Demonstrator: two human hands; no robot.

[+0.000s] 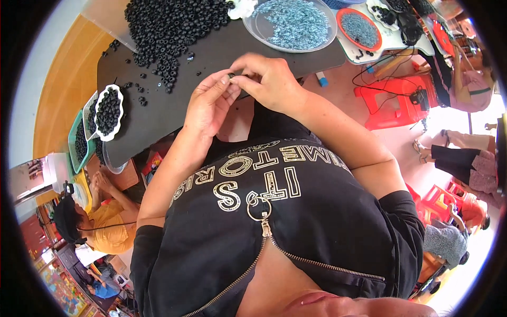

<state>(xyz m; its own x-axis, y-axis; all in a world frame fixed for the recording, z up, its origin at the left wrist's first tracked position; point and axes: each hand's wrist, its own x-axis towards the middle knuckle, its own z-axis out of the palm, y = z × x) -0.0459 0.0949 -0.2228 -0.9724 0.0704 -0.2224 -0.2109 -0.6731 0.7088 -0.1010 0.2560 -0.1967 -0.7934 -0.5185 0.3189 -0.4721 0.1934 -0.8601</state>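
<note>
My left hand (208, 103) and my right hand (272, 82) meet above the near edge of a dark table (185, 92). Between their pinched fingertips is a small black piece (231, 75), mostly covered by the fingers. It looks like the pieces in the large heap of black ring-shaped pieces (169, 26) just beyond my hands. Some loose pieces lie scattered along the heap's near side. The fingers of both hands are curled and close together.
A white scalloped dish (121, 99) of black pieces sits at the table's left edge, beside a green basket (72, 145). Beyond my right hand are a clear round tray (251, 30) of small bluish parts and an orange tray (340, 38). Red stools (393, 100) and other people surround the table.
</note>
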